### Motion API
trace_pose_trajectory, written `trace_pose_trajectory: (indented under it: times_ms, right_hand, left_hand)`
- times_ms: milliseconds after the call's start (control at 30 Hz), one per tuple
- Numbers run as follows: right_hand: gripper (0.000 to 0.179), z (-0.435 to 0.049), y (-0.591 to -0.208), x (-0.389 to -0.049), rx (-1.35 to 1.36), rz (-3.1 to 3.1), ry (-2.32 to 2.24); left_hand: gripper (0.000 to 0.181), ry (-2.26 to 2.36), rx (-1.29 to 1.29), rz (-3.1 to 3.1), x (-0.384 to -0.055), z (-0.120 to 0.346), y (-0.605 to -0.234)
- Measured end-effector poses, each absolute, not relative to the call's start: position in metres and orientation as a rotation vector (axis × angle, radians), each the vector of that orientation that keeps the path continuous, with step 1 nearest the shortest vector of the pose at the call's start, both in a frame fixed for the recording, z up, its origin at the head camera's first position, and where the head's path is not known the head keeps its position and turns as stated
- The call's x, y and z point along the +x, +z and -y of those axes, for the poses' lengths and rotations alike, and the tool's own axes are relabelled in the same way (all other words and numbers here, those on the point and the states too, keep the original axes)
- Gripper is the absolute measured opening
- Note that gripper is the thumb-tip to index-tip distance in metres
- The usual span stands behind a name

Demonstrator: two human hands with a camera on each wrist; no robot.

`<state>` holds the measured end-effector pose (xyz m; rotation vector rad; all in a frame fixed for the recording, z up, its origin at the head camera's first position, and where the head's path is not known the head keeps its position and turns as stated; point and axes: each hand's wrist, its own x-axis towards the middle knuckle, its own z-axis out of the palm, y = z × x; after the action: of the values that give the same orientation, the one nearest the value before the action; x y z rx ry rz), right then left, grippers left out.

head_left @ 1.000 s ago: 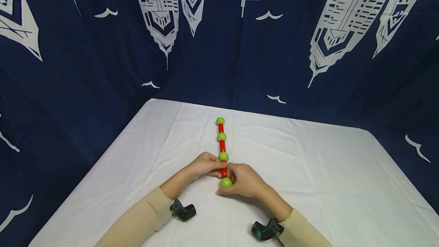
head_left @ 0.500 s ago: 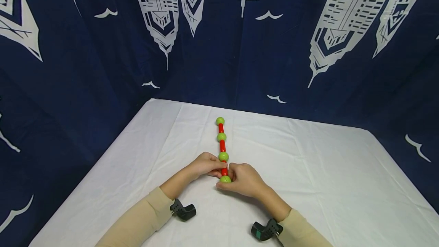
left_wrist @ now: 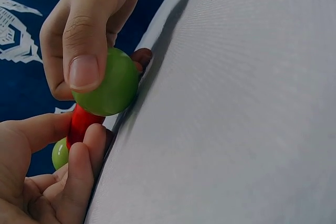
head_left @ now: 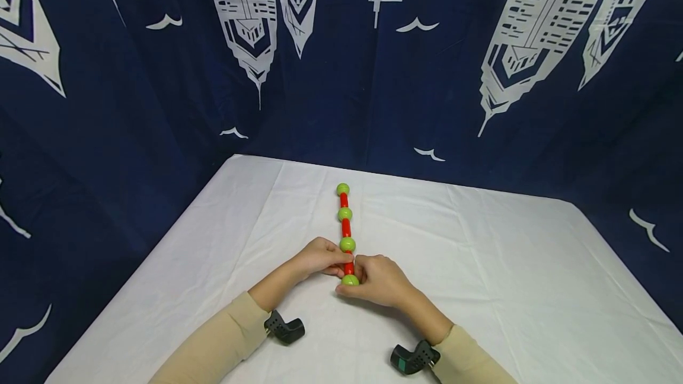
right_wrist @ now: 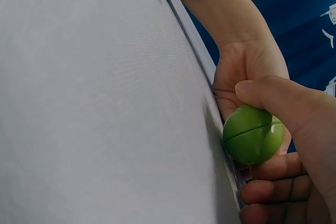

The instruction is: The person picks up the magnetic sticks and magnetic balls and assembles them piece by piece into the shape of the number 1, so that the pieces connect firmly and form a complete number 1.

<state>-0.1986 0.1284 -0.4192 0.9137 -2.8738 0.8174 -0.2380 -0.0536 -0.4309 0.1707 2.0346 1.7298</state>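
A straight row of green balls and red rods runs away from me, with a green ball (head_left: 343, 189) at its far end. My left hand (head_left: 320, 256) pinches the nearest red rod (head_left: 349, 268) between thumb and fingers. At the near end, my right hand (head_left: 381, 280) grips a green ball (head_left: 349, 280), thumb on the near side. The left wrist view shows that ball (left_wrist: 115, 90) up against the red rod (left_wrist: 81, 124). A seam line crosses the ball (right_wrist: 254, 136) in the right wrist view, where the rod is hidden behind it.
A white cloth (head_left: 507, 283) with fold lines covers the table. Behind and to the left hangs a dark blue curtain (head_left: 331, 117) with white building and bird prints. Black wrist cameras (head_left: 285, 328) sit at both beige sleeves (head_left: 219, 336).
The right hand has pushed the near ball slightly forward, up to the red rod, and its thumb now covers more of the ball. The left hand has kept its hold in place.
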Motion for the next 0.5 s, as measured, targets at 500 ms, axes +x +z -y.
trace_pose_trajectory:
  times_ms: [500]
  right_hand:
    - [0.042, -0.1295, -0.4168, -0.1981, 0.958, 2.935, 0.852]
  left_hand:
    - [0.023, 1.660, 0.249, -2.111, -0.2373, 0.0579, -0.4330]
